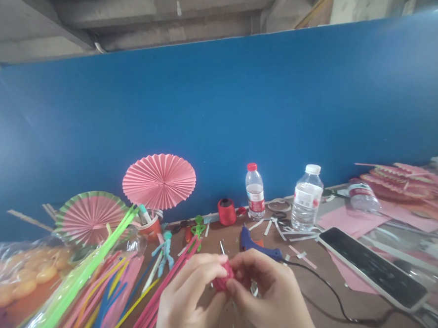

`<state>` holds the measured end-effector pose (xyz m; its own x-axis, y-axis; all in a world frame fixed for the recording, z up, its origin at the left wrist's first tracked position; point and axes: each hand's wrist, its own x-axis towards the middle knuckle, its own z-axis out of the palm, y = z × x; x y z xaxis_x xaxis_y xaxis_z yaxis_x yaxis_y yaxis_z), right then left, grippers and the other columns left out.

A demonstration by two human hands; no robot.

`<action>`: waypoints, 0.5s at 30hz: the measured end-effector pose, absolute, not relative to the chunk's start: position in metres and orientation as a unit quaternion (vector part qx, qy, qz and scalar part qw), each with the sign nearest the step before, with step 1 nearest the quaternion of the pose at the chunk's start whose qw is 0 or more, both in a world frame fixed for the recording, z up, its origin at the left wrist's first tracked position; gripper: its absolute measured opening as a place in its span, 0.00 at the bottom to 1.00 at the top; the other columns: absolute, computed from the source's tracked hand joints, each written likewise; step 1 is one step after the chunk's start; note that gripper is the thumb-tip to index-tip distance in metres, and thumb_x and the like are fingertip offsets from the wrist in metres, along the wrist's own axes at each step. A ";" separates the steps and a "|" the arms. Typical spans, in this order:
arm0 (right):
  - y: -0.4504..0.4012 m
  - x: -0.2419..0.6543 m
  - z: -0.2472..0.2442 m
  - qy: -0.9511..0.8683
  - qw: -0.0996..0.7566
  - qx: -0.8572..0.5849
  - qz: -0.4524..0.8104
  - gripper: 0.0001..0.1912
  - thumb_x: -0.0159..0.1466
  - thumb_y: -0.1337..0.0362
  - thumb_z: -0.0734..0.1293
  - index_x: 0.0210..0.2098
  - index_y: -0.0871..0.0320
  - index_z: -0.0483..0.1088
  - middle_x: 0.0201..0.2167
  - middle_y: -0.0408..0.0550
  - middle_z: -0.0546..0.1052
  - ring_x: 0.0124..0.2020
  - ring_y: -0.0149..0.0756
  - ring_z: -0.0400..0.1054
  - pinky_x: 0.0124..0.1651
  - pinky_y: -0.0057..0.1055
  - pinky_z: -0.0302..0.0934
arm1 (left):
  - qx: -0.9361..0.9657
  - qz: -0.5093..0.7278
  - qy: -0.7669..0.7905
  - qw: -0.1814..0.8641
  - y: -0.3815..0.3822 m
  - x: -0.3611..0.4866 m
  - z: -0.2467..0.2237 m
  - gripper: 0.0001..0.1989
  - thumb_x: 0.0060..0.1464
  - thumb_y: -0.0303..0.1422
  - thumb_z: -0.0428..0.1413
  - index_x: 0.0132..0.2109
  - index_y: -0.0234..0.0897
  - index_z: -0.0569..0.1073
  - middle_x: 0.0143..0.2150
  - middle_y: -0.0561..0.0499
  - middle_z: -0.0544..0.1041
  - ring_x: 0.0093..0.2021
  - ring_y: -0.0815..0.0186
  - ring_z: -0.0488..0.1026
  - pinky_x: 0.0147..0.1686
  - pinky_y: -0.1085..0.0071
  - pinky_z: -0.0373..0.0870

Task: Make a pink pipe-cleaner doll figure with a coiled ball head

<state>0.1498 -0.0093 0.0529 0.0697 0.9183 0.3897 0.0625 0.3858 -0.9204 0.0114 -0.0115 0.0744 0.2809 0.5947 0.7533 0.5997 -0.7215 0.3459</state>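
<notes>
Both my hands meet low in the middle of the head view, closed around a small dark-pink coiled piece (223,278) that looks like wound pipe cleaner. My left hand (192,294) pinches it from the left, fingertips on its top. From the right, my right hand (269,292) grips it between thumb and fingers. A thin metal tip (222,248) shows just above the piece; what it belongs to is hidden. Beside my left hand lie long dark-pink pipe cleaners (150,311). Past my right hand is a blue glue gun (259,245) with its black cord.
Left are a bundle of green pipe cleaners (78,281), a cup of pens (150,229) and a pink paper fan (158,181). A red tape roll (227,212), a red-capped bottle (255,194) and a white-capped bottle (307,198) stand behind. A phone (374,268) lies right.
</notes>
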 end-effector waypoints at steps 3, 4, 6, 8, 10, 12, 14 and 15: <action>-0.009 0.150 0.052 -0.584 0.594 -0.423 0.357 0.03 0.49 0.69 0.66 0.26 0.59 0.70 0.19 0.43 0.70 0.21 0.30 0.63 0.24 0.25 0.61 | -0.803 -0.470 -0.366 0.002 -0.010 0.011 0.075 0.12 0.44 0.19 0.57 0.35 0.40 0.70 0.36 0.50 0.76 0.37 0.65 0.74 0.35 0.73 0.72; -0.009 0.150 0.052 -0.585 0.594 -0.423 0.356 0.03 0.49 0.69 0.66 0.26 0.59 0.70 0.19 0.43 0.70 0.20 0.30 0.63 0.24 0.25 0.61 | -0.803 -0.470 -0.366 0.004 -0.010 0.011 0.075 0.12 0.44 0.19 0.57 0.35 0.40 0.70 0.36 0.50 0.76 0.37 0.64 0.74 0.35 0.73 0.73; -0.009 0.150 0.053 -0.586 0.595 -0.423 0.351 0.03 0.50 0.69 0.66 0.26 0.59 0.70 0.19 0.43 0.70 0.20 0.30 0.63 0.23 0.25 0.60 | -0.803 -0.470 -0.366 0.006 -0.010 0.011 0.075 0.12 0.44 0.19 0.57 0.35 0.40 0.70 0.37 0.49 0.76 0.37 0.64 0.74 0.35 0.73 0.73; -0.009 0.150 0.053 -0.588 0.596 -0.422 0.348 0.03 0.50 0.70 0.66 0.26 0.59 0.71 0.19 0.43 0.71 0.20 0.30 0.63 0.23 0.25 0.60 | -0.802 -0.471 -0.367 0.007 -0.010 0.011 0.075 0.12 0.44 0.19 0.57 0.34 0.40 0.70 0.36 0.49 0.77 0.36 0.64 0.74 0.35 0.73 0.73; -0.009 0.150 0.053 -0.590 0.595 -0.421 0.347 0.03 0.50 0.70 0.66 0.26 0.59 0.70 0.19 0.43 0.70 0.21 0.30 0.63 0.24 0.25 0.60 | -0.799 -0.474 -0.370 0.008 -0.011 0.012 0.074 0.11 0.44 0.20 0.57 0.34 0.40 0.71 0.36 0.49 0.77 0.36 0.64 0.75 0.34 0.73 0.73; -0.009 0.151 0.053 -0.591 0.596 -0.417 0.348 0.03 0.50 0.69 0.66 0.26 0.59 0.70 0.19 0.43 0.70 0.21 0.30 0.64 0.24 0.25 0.60 | -0.795 -0.479 -0.373 0.009 -0.011 0.012 0.074 0.11 0.44 0.20 0.57 0.33 0.39 0.71 0.36 0.49 0.77 0.35 0.64 0.75 0.34 0.73 0.73; -0.009 0.151 0.053 -0.591 0.600 -0.414 0.346 0.02 0.50 0.69 0.66 0.25 0.59 0.70 0.19 0.43 0.70 0.20 0.30 0.63 0.23 0.25 0.60 | -0.793 -0.480 -0.376 0.012 -0.011 0.012 0.073 0.10 0.44 0.21 0.57 0.33 0.39 0.71 0.36 0.49 0.78 0.35 0.63 0.75 0.34 0.72 0.74; -0.009 0.151 0.053 -0.591 0.601 -0.413 0.345 0.02 0.50 0.69 0.66 0.25 0.59 0.70 0.19 0.43 0.71 0.20 0.30 0.63 0.23 0.25 0.60 | -0.794 -0.479 -0.375 0.014 -0.011 0.012 0.073 0.10 0.44 0.21 0.57 0.34 0.39 0.71 0.36 0.49 0.78 0.35 0.63 0.76 0.34 0.72 0.74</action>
